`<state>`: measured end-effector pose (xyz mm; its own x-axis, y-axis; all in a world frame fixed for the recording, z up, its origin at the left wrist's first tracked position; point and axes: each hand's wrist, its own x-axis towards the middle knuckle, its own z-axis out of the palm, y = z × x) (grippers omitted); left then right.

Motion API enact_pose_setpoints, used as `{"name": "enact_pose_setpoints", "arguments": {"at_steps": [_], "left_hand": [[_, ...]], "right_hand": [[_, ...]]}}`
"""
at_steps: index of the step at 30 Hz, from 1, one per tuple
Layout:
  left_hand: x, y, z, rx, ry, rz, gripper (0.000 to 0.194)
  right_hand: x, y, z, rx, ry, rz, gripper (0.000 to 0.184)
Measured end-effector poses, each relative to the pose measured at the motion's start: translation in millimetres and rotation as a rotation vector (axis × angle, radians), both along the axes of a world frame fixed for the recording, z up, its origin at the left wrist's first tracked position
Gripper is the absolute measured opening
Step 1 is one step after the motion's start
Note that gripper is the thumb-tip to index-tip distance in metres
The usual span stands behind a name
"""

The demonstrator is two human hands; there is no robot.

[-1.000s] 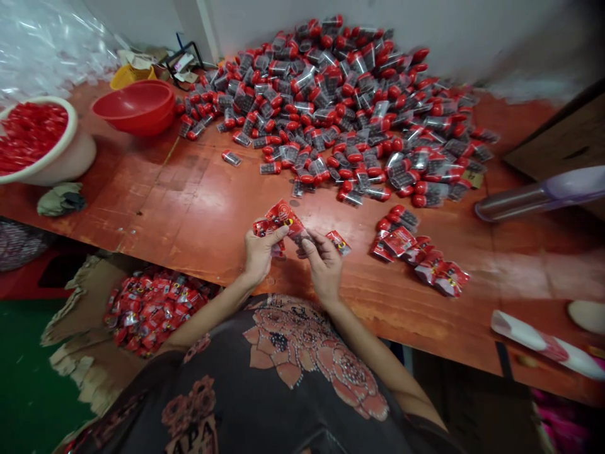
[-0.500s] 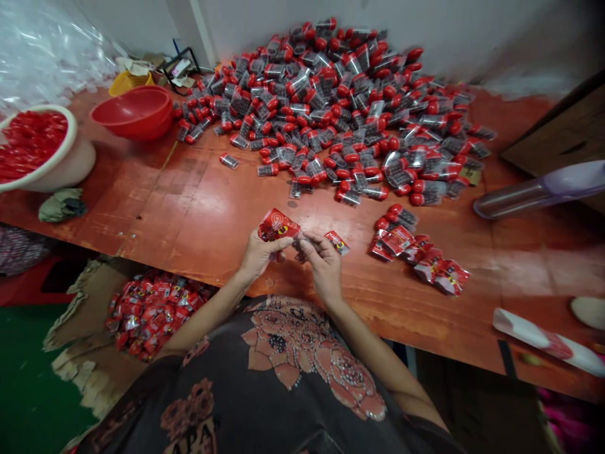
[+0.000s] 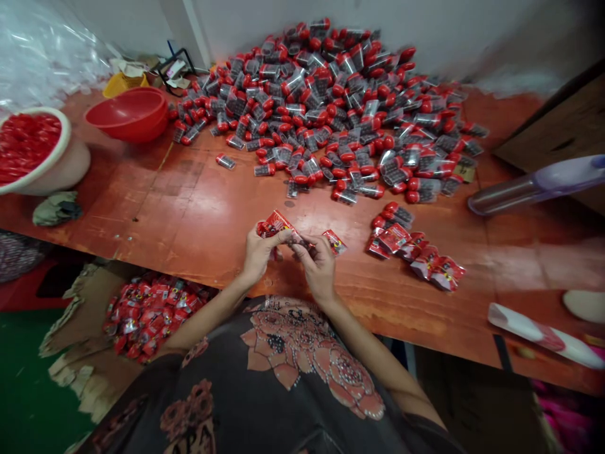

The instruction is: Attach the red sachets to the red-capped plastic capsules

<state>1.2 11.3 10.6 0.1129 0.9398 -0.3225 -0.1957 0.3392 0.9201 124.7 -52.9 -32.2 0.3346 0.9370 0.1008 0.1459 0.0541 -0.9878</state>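
Note:
Between my two hands, over the table's front edge, is a red printed packet (image 3: 280, 221). My left hand (image 3: 258, 252) is closed round its left part, thumb on top, and a rounded red end shows beside those fingers. At the packet's right end, a dark piece like the end of a small see-through tube is pinched by my right hand (image 3: 319, 261); the fingers hide most of it. Just beyond the right hand lies another flat red printed packet (image 3: 334, 242). Farther right, several red packets (image 3: 428, 258) rest beside a few red-capped tubes (image 3: 396, 214).
A large heap of red-capped clear tubes (image 3: 326, 107) covers the back of the table. On the left stand a red bowl (image 3: 127, 113) and a white tub (image 3: 70, 157) of red caps. Filled red packets (image 3: 151, 315) lie in a carton below. A clear cylinder (image 3: 505, 192) lies right.
The packet has tilted and turned between my hands, and the rounded red end now shows at its left. My right hand has shifted slightly left, closer to the packet. The whole view has shifted a little.

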Motion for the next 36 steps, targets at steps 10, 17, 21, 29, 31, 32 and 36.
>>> {"name": "enact_pose_setpoints", "arguments": {"at_steps": [10, 17, 21, 29, 31, 32, 36], "left_hand": [[-1, -3, -8.0, -0.044, -0.039, -0.010, 0.042], [-3, -7, -18.0, -0.141, -0.045, -0.107, 0.040], [1, -7, -25.6, -0.243, -0.158, -0.096, 0.039], [-3, 12, -25.8, -0.330, -0.301, -0.038, 0.032], [5, 11, -26.7, -0.334, -0.292, -0.035, 0.027], [9, 11, -27.1, -0.330, -0.291, -0.032, 0.024], [19, 12, -27.0, -0.309, -0.304, -0.026, 0.022]], "right_hand": [[0, 5, 11.4, -0.111, 0.433, 0.045, 0.034], [9, -1, -3.5, -0.155, 0.309, 0.126, 0.026], [28, -6, -10.7, -0.239, 0.290, 0.055, 0.023], [75, -22, -11.3, -0.299, -0.272, -0.179, 0.045], [62, -15, -2.4, -0.215, -0.313, -0.176, 0.041], [54, -9, 1.4, -0.171, -0.291, -0.132, 0.036], [27, 21, 4.1, -0.114, -0.109, 0.062, 0.032]]}}
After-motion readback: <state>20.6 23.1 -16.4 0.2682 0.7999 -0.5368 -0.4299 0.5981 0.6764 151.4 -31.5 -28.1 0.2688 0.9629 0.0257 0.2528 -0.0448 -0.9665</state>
